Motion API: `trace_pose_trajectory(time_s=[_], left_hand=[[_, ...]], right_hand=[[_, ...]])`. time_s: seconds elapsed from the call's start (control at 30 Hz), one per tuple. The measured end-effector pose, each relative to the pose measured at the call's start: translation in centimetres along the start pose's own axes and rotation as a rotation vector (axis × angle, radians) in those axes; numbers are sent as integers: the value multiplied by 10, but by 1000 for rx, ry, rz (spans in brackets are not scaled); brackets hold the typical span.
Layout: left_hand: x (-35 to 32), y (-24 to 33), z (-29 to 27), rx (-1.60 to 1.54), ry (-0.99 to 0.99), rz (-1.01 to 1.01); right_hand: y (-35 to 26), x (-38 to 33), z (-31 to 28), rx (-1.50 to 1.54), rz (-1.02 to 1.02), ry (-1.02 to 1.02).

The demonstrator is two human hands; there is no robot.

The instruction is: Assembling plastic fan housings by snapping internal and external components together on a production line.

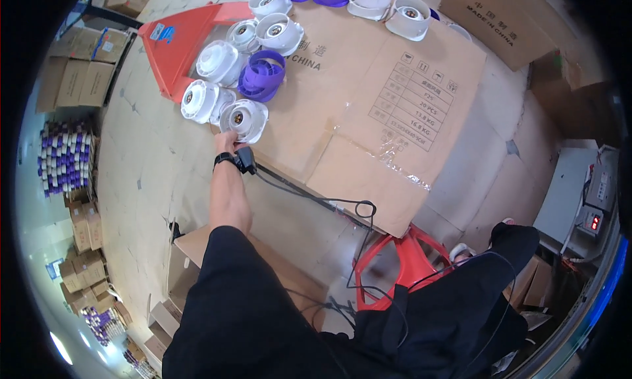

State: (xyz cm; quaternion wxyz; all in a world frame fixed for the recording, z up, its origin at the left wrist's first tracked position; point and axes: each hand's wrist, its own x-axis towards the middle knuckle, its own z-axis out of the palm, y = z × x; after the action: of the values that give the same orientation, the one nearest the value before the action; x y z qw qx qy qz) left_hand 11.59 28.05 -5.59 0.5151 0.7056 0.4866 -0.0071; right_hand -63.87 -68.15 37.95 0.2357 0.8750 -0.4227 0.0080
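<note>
My left hand (pixel 226 142) reaches forward and grips the near edge of a white round plastic housing (pixel 249 123). This housing is tilted so that its hollow side and metal centre show; my fingers are partly hidden by it. Just beyond stand more white housings, one (pixel 199 101) to the left and another (pixel 218 63) farther back. A purple round housing (pixel 262 76) leans among them. All rest around the left end of a large flat cardboard sheet or box (pixel 316 115). A black strap with a small device and cable circles my left wrist. My right hand does not show.
More white and purple housings (pixel 409 18) line the far edge. A red metal frame (pixel 187 43) lies beyond on the left, and a red plastic stool (pixel 411 267) stands near my legs. A black cable (pixel 296 193) hangs from my wrist. Cartons (pixel 500 23) and a grey control box (pixel 596 188) flank the right.
</note>
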Motion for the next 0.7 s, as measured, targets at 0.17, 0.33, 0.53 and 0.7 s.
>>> trace_pose_trajectory(time_s=[0.17,0.33,0.53,0.7], left_hand=[[-13,-5,6,589,67,283],[-101,-51,66,566,-296,640],[-371,57,175,430,-1079,971],[-689,152,228,313,-1805,1456]], right_hand=[[-28,-15,-4,58,325,-196],[-6,-29,-15,5,172,-70],[-97,-33,-30,303,419,-39],[-141,-53,-71,437,419,12]])
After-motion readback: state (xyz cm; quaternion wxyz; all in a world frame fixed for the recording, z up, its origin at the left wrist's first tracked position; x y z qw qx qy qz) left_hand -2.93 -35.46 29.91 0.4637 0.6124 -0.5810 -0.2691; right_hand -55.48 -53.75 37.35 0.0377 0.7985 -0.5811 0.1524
